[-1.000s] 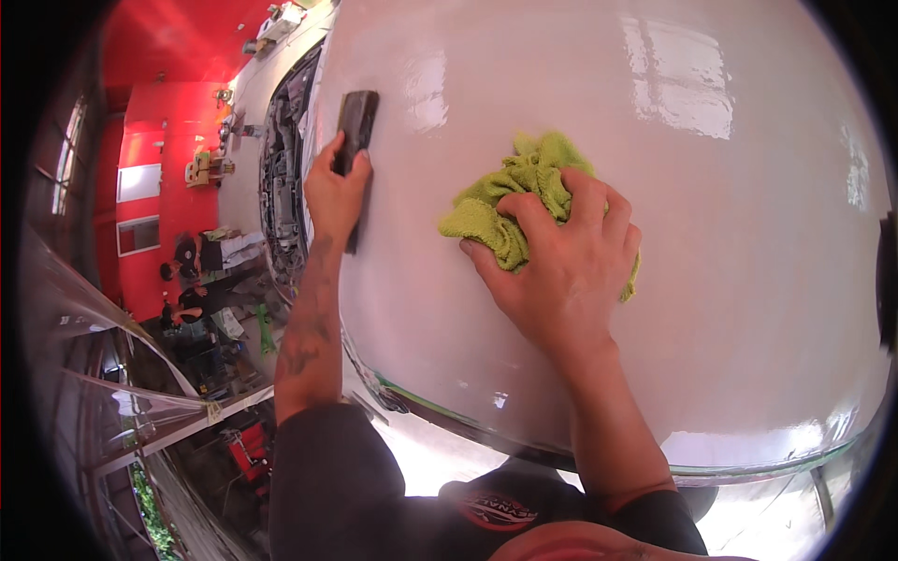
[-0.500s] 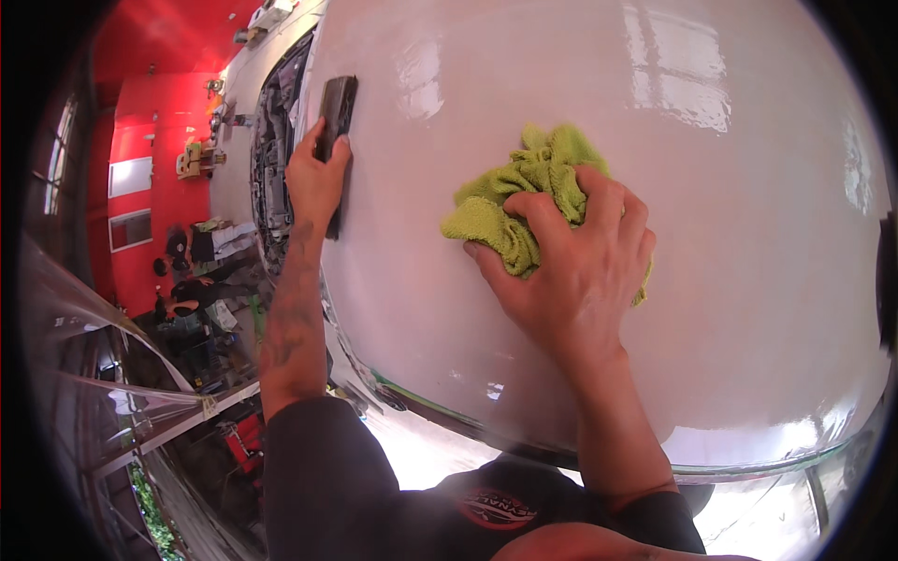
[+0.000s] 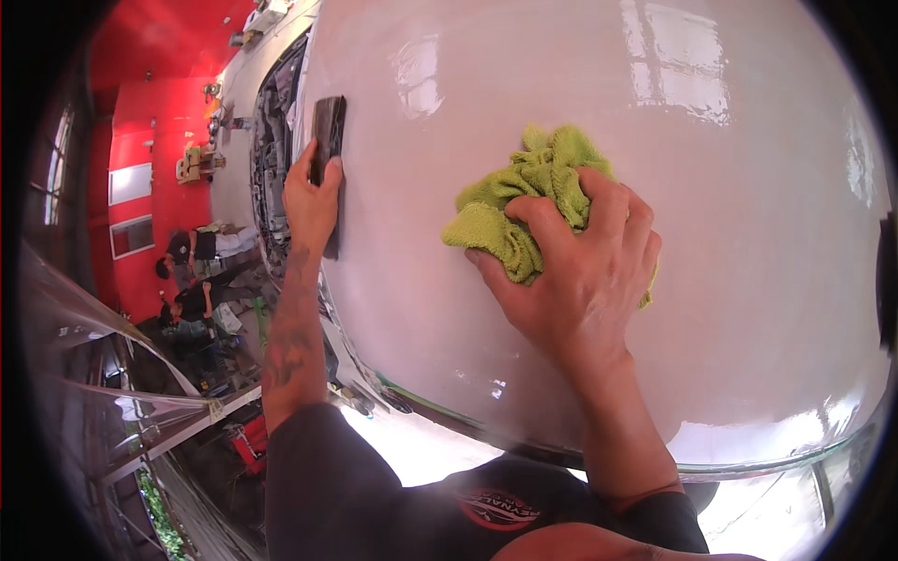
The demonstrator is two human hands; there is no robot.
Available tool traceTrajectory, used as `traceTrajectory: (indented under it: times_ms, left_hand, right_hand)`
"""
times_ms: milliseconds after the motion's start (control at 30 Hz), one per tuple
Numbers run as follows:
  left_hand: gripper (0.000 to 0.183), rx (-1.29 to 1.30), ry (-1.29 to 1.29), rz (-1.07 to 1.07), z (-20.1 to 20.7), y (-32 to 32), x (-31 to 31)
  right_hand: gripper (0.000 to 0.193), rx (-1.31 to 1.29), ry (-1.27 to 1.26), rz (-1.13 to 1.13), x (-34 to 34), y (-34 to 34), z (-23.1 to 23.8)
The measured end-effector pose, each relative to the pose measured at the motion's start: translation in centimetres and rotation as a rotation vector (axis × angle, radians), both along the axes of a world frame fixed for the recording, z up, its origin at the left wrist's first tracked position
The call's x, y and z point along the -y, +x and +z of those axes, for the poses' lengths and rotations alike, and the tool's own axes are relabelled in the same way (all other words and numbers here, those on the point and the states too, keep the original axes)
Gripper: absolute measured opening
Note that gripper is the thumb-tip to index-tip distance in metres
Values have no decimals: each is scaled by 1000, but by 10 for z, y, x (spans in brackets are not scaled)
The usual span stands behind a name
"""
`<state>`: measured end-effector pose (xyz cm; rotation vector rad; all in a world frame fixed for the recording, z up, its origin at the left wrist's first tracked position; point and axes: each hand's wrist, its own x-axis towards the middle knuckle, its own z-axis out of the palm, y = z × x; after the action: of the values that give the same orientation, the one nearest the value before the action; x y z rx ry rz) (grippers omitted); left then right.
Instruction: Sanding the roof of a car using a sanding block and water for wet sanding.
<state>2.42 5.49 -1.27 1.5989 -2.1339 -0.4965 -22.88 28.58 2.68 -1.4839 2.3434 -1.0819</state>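
Observation:
A broad, pale car panel [image 3: 748, 280], glossy and wet-looking, fills most of the view. At its left edge my left hand [image 3: 312, 208] grips a long, dark sanding block [image 3: 329, 122] laid flat on the paint. The thumb is on its right side and the fingers go round its left; the hand covers the block's middle. Near the panel's centre, my right hand [image 3: 591, 271] presses on a crumpled lime-green towel [image 3: 538, 182], thumb and fingers bunched into its folds. Part of the towel is hidden under the palm.
Left of the panel lies an open engine bay [image 3: 273, 150]. Further left, two people [image 3: 192, 280] are by a red wall [image 3: 168, 103]. Plastic sheeting [image 3: 84, 309] hangs at the lower left, near a red object [image 3: 249, 441]. The panel's curved near edge [image 3: 449, 421] runs before my body.
My left hand has slid the sanding block a little nearer to me and slightly left along the panel's edge. My right hand and the towel have hardly moved.

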Motion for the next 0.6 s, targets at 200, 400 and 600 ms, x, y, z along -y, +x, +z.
traceTrajectory:
  times_ms: [200,400,600]
  left_hand:
    - [55,125,-147,21,12,6,68]
    - [59,245,-88,55,6,4,114]
    - [56,90,-90,-6,-6,37,-15]
  right_hand:
    - [37,15,-20,20,2,11,7]
    - [41,-43,-39,7,2,11,1]
    - [39,-41,-9,15,0,1,5]
